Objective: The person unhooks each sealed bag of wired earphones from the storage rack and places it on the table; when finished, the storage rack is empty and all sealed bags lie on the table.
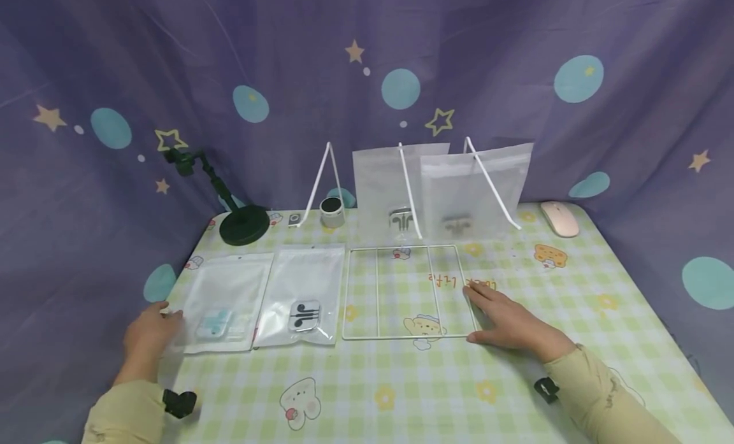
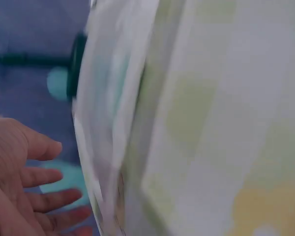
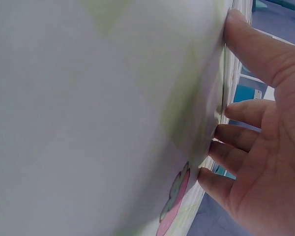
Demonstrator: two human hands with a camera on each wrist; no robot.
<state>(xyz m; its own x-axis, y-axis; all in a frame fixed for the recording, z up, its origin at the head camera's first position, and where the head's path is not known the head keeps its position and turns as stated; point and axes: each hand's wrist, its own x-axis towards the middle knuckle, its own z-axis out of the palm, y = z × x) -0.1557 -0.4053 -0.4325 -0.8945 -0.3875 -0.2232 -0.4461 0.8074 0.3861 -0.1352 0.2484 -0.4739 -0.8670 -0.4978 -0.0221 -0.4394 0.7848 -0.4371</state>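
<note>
My right hand [image 1: 510, 320] rests on the cloth at the right side of a white wire frame [image 1: 377, 291], fingers spread and fingertips at its edge. In the right wrist view the thumb and fingers of that hand [image 3: 285, 128] press down on the cloth. My left hand [image 1: 150, 334] is at the left side of a clear zip bag [image 1: 229, 281] with a light-blue item inside, and its fingers are loosely extended in the left wrist view. Beside that bag lies a second zip bag [image 1: 312, 272] holding boxed earphones [image 1: 304, 316].
White wire legs [image 1: 410, 192] rise behind the frame, with two more zip bags [image 1: 381, 176] standing among them. A green stand [image 1: 243, 224], a small grey cylinder [image 1: 332, 213] and a pink mouse [image 1: 559, 219] sit along the back edge. A purple curtain [image 1: 321, 62] hangs behind.
</note>
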